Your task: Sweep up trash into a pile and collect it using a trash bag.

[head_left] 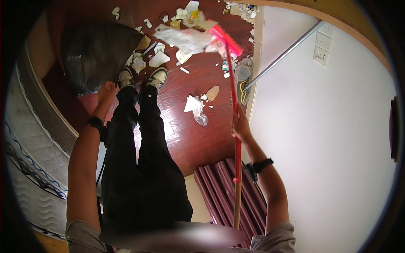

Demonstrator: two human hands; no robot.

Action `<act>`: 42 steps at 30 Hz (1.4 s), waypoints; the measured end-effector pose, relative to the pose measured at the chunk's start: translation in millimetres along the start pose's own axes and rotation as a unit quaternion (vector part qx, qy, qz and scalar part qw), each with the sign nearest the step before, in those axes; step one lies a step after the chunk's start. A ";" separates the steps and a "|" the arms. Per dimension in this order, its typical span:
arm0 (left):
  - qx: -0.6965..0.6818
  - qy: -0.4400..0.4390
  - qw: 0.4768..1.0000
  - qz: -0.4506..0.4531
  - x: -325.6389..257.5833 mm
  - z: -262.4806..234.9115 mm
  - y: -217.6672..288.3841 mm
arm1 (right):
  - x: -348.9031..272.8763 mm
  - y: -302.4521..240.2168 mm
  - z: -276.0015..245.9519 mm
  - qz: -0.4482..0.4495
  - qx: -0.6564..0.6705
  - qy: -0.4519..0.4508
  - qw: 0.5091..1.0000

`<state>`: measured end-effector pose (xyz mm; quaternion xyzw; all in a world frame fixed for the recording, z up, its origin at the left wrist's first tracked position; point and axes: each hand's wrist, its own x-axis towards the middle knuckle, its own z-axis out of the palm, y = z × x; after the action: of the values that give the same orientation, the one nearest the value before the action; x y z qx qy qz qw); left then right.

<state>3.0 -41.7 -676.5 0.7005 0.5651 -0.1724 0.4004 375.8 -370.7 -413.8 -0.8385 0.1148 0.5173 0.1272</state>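
Note:
My right hand (241, 125) is closed around the red upper shaft of a long broom (233, 86); the lower end of its stick is bare wood. At the far end, its bright pink head (225, 40) rests against a pile of litter with white plastic wrapping (185, 38). My left hand (107, 90) is curled at the near edge of a large black plastic bag (99, 52) and appears to grip it, though the fingertips are hard to make out. Scraps of paper (159, 59) lie between the bag and the broom head.
A crumpled clear wrapper (201, 118) and a brown scrap (212, 93) lie on the dark red floor (177, 143). Along the white wall (320, 139) a metal pole (282, 57) leans beside a grey mop head (242, 74). A mattress (36, 122) stands left; a maroon curtain (215, 189) hangs close by.

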 end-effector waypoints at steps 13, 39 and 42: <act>-0.140 -0.047 0.987 -0.063 21.2 36.7 -3.5 | 46.0 -53.4 61.4 -0.162 -0.028 0.046 0.985; 0.003 0.091 0.993 -0.079 -57.6 -12.8 -8.5 | -55.1 117.4 48.5 -0.245 -0.420 0.022 0.873; -0.017 0.141 0.988 -0.065 -64.1 -6.7 -23.3 | -52.1 86.1 51.5 -0.325 -0.315 0.018 0.891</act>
<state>-39.5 -77.5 -636.4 0.6725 0.6630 -0.0876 0.3169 281.9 -431.5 -397.5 -0.8343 -0.3308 0.4407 0.0150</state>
